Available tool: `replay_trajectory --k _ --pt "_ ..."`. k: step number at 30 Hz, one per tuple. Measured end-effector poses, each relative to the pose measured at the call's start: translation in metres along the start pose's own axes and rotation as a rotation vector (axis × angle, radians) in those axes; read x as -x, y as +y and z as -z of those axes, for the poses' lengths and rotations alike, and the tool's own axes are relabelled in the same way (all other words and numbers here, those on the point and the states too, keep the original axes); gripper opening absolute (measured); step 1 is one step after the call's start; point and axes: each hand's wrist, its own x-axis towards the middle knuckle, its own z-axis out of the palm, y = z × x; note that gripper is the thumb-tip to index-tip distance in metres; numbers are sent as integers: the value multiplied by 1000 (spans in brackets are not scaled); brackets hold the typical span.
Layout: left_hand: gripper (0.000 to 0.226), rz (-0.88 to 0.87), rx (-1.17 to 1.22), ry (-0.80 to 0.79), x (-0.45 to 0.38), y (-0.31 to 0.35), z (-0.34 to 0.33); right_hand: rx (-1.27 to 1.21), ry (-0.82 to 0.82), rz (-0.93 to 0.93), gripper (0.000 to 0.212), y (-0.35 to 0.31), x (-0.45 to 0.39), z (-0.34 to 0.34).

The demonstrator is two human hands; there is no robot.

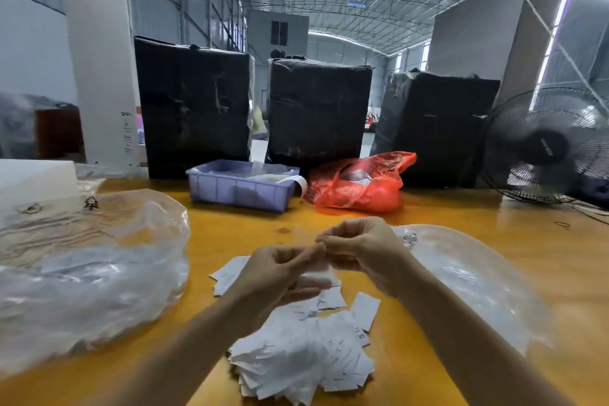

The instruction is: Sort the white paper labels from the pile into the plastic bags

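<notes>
A heap of white paper labels [303,353] lies on the yellow table [494,234] right in front of me. Above it, my left hand [280,270] and my right hand [359,250] meet, both pinching the top edge of a small clear plastic bag [316,280] that hangs between them over the labels. A big pile of clear plastic bags [89,277] sits to the left. More clear plastic [471,277] lies flat to the right, partly under my right forearm.
A blue plastic bin [240,188] and a red plastic bag [359,184] stand at the back of the table. Three black-wrapped boxes [316,109] line up behind them. A black fan [547,145] stands at the far right, a white column at the left.
</notes>
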Motion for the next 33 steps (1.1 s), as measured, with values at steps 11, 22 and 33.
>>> replay_trajectory --k 11,22,33 --pt "36 -9 213 149 -8 -20 7 -8 -32 -49 22 15 -5 -5" --pt "36 -104 128 258 -11 -24 15 125 -68 -36 34 16 -3 -10" --pt "26 -116 120 266 -11 -26 15 135 -80 -57 14 19 -4 -6"
